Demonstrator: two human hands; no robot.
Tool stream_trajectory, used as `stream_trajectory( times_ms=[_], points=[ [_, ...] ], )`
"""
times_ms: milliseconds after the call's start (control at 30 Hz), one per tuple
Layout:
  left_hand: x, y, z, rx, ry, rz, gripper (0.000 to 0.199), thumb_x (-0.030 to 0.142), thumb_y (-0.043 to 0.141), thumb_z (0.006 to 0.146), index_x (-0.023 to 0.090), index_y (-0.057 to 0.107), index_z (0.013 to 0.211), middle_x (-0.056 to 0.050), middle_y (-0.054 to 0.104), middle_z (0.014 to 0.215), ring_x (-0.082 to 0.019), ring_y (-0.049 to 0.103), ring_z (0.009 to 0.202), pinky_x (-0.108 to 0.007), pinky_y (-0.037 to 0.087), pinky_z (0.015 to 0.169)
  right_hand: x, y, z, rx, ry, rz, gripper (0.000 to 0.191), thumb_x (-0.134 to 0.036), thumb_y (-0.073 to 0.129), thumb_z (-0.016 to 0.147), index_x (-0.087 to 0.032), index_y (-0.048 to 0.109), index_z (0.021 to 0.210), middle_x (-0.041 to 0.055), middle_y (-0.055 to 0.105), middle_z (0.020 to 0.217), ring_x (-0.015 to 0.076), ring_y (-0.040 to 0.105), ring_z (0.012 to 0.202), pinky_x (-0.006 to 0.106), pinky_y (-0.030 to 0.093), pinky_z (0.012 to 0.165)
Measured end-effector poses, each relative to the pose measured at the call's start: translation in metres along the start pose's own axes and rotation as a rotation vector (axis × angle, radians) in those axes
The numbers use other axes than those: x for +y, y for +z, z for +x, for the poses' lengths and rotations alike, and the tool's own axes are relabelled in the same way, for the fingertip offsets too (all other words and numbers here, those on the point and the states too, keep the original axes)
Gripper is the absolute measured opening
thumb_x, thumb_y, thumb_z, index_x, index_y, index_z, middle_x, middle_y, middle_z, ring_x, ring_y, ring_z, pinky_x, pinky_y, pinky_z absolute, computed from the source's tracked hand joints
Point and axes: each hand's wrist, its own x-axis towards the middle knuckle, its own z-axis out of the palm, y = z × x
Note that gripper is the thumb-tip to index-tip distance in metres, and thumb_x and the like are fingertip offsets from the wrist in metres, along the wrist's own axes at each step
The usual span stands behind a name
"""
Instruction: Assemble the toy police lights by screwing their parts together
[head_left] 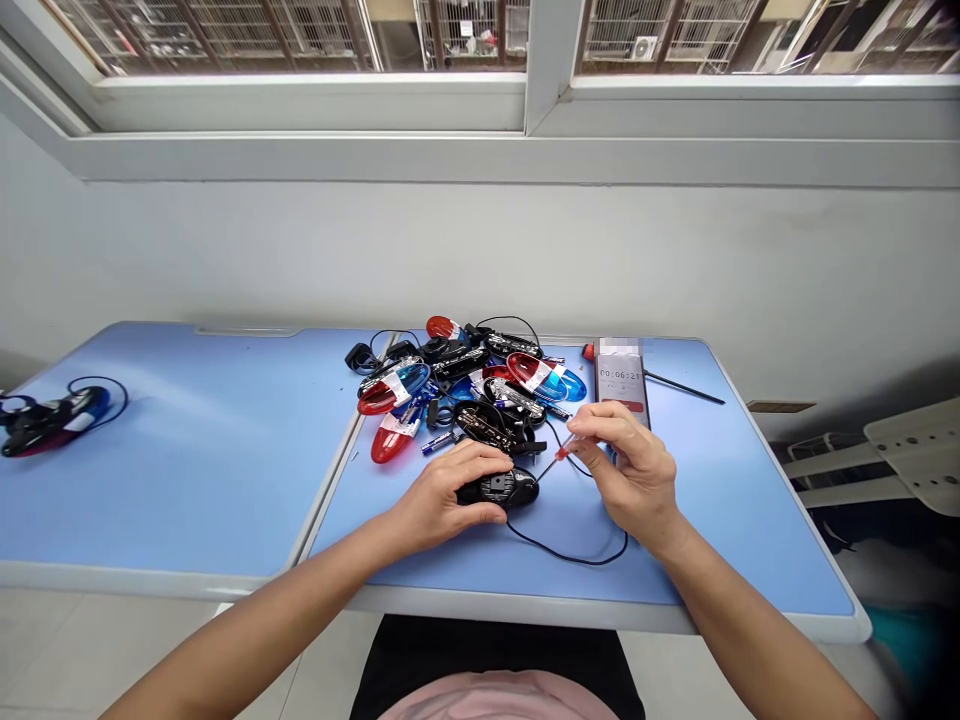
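Head view: to the near left of the smartphone (621,372), the left hand (451,492) clasps a black oval housing (519,488); the right hand (631,478) pinches a red-handled screwdriver (562,453). Slanted, it could skid toward the left hand.

Blue tables (720,500), heaped parts (459,390), phone (621,378)

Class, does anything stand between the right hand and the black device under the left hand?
Nothing visible blocks it. The right hand holds a red-handled screwdriver spanning the gap, its tip at the black device. The black cable loops on the near side; the pile of parts lies beyond.
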Motion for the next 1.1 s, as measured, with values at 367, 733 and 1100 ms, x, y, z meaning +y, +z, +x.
stream_trajectory(
  times_ms=[367,733,1100],
  points=[
    [-0.002,0.0,0.0,0.003,0.002,0.002,0.045,0.044,0.08,0.091,0.024,0.07,0.13,-0.012,0.073,0.122,-0.027,0.068,0.11,-0.042,0.055,0.097,-0.001,0.002,-0.002,0.031,-0.018,-0.035,0.026,-0.011,0.068,0.095,-0.03,0.073,0.111,0.0022,0.067,0.092,0.0157,0.068,0.076,0.033,0.063,0.068],
    [-0.002,0.0,-0.001,0.001,-0.01,-0.01,0.047,0.049,0.078,0.091,0.023,0.07,0.13,-0.012,0.072,0.122,-0.027,0.067,0.111,-0.045,0.055,0.097,0.002,0.01,-0.012,0.028,0.093,0.046,0.029,-0.013,0.065,0.097,-0.028,0.065,0.122,0.0059,0.071,0.108,0.0165,0.07,0.083,0.033,0.065,0.071],
    [-0.002,0.0,-0.001,0.005,-0.004,-0.01,0.046,0.049,0.077,0.091,0.024,0.071,0.13,-0.012,0.072,0.122,-0.027,0.068,0.11,-0.044,0.055,0.097,0.004,0.007,-0.009,0.029,0.089,0.015,0.029,-0.013,0.071,0.093,-0.03,0.073,0.116,0.0029,0.065,0.104,0.0128,0.065,0.072,0.034,0.062,0.072]
  ],
)
